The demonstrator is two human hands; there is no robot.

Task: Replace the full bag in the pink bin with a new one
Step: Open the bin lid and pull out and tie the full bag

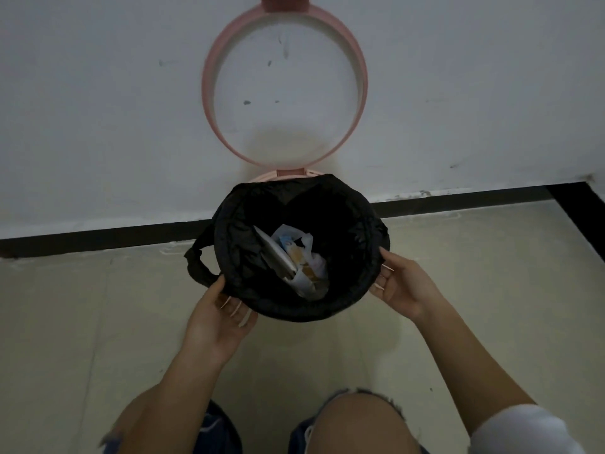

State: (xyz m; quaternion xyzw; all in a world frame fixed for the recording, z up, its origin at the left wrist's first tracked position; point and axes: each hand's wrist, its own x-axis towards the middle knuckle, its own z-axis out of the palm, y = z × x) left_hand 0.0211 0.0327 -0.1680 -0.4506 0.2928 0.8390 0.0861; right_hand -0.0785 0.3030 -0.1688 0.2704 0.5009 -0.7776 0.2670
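The black bag [294,303] lines the bin [265,176], its ring [209,60] flipped up. The left hand [217,317] and right hand [404,285] flank the bag's rim, fingers [383,257] curled against it; whether they pinch it is unclear.

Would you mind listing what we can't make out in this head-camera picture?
- Pink bin body: hidden beneath the black bag; only a back rim sliver shows.
- Bag's depth: too dark to see below the rubbish.
- Left hand and right hand fingertips: tucked under the bag's rim.
- Lid ring top: cut by the upper edge.
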